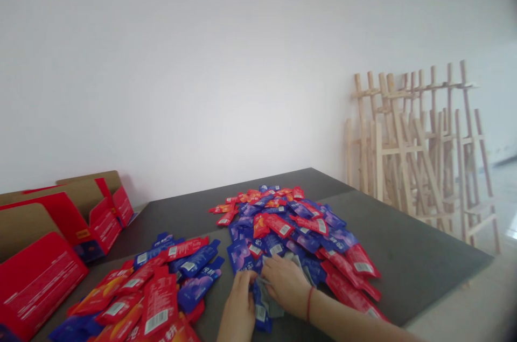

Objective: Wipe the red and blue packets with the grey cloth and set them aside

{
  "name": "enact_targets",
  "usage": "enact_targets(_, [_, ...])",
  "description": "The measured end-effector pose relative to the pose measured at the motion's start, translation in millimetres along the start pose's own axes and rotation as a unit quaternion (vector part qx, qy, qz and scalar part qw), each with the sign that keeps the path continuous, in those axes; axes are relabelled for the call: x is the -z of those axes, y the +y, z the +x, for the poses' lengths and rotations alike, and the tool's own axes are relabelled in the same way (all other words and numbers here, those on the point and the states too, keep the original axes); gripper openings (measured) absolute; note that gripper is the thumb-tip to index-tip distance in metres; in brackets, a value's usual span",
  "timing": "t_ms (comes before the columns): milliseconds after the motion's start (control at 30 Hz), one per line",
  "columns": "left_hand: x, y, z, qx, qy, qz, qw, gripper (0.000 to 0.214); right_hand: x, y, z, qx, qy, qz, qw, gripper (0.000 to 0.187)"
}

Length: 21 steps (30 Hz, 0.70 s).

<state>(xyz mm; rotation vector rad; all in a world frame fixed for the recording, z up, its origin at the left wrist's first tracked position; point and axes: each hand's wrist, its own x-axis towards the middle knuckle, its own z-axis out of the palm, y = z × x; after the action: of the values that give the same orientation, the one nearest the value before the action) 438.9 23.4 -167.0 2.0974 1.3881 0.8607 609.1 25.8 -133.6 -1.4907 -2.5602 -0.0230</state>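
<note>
At the near edge of a large pile of red and blue sachets [278, 226], my hands work close together. My left hand [239, 307] has its fingers curled, thumb and fingertips closed at the edge of a greyish, film-like piece [275, 307]. From the right, my right hand [286, 284] reaches over the same piece, fingers bent and pressed together on it; a red cord circles that wrist. Under and between the hands lies a blue sachet [263, 316] with a white barcode label. My fingers partly hide what they grip.
A second heap of red and blue sachets [155, 288] lies at the near left. Beyond it stand open red cardboard boxes [44, 283] with brown insides. The dark tabletop [404, 248] ends at the right, where wooden easels [404, 159] lean by the white wall.
</note>
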Motion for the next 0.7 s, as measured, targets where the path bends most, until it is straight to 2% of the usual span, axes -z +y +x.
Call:
enact_targets(133, [39.2,24.0,-6.3,0.044,-0.040,0.147,0.987,0.058,-3.1,-4.2,-14.7,0.099,-0.018,0.005,0.995,0.021])
enact_targets(167, [48.4,31.6,-7.9,0.054,-0.043,0.195,0.978,0.059,-3.0,-3.0,-18.3,0.104,-0.023,0.012,0.994,0.022])
enact_targets(233, [59.0,48.5,-10.3,0.062,-0.057,0.289,0.954,0.062,-1.1,2.1,-22.0,0.061,-0.028,0.032,0.997,0.020])
enact_targets(300, [55.9,65.2,-11.6,0.037,-0.093,0.346,0.933,0.066,1.9,9.3,-20.4,-0.003,-0.025,0.051,0.998,0.017])
enact_targets(400, [34.1,80.1,-12.9,-0.030,-0.171,0.324,0.930,0.063,6.2,20.2,-13.8,-0.048,-0.014,0.069,0.996,0.017])
enact_targets(467, [21.8,77.4,-15.3,-0.059,-0.186,0.264,0.945,0.057,10.1,26.4,-11.5,-0.066,-0.009,0.078,0.995,0.016])
enact_targets(533, [19.3,63.1,-19.2,-0.076,-0.151,0.200,0.965,0.048,16.9,31.2,-12.5,-0.081,-0.001,0.084,0.993,0.015])
enact_targets(633, [27.6,27.4,-25.6,-0.074,-0.075,0.140,0.984,0.034,31.3,31.4,-17.1,-0.098,0.019,0.081,0.992,0.015])
enact_targets(700, [30.5,2.6,-29.1,-0.060,-0.050,0.126,0.989,0.044,37.5,23.8,-19.1,-0.082,0.031,0.079,0.993,0.015])
